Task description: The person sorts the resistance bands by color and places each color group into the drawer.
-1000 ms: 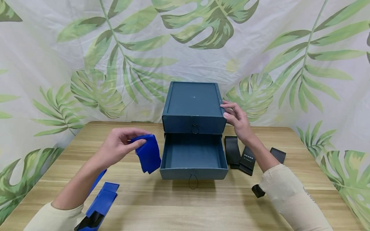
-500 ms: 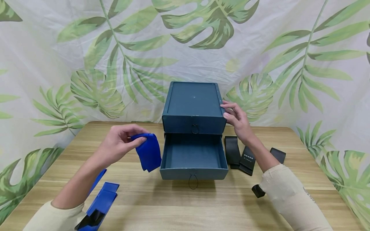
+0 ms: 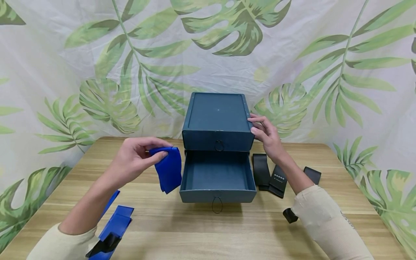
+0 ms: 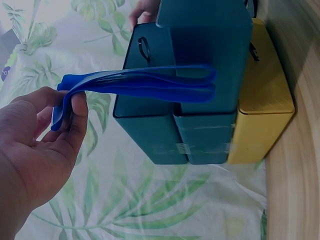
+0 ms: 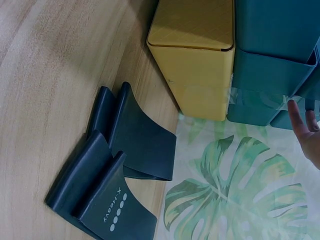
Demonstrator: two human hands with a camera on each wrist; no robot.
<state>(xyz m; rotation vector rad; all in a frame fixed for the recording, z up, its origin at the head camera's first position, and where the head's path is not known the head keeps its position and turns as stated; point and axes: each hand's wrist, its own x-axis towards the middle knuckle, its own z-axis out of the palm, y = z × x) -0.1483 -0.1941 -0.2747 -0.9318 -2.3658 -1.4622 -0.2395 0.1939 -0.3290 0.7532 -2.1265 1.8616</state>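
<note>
My left hand [image 3: 131,160] pinches the top end of a folded blue resistance band [image 3: 169,171] between thumb and fingers. The band hangs just left of a pulled-out, empty drawer [image 3: 218,196]. Seen from the left wrist, its folded layers [image 4: 165,85] extend across the front of the drawers. The dark teal drawer unit [image 3: 218,112] has wire-loop pulls, and its top drawer is closed. My right hand [image 3: 266,135] touches the unit's upper right side with lightly bent fingers. In the right wrist view only a few fingertips [image 5: 302,127] show by the teal side.
Black folded resistance bands [image 3: 261,169] lie right of the unit; one reads "X-Heavy" [image 5: 117,210]. A small black piece [image 3: 290,215] is near the right sleeve. Blue bands [image 3: 118,220] with a black piece lie by the left forearm. A yellow drawer box [image 5: 192,75] forms the bottom tier.
My left hand has risen slightly with the blue band, which stays beside the open drawer. The right hand and the drawer unit have kept their places.
</note>
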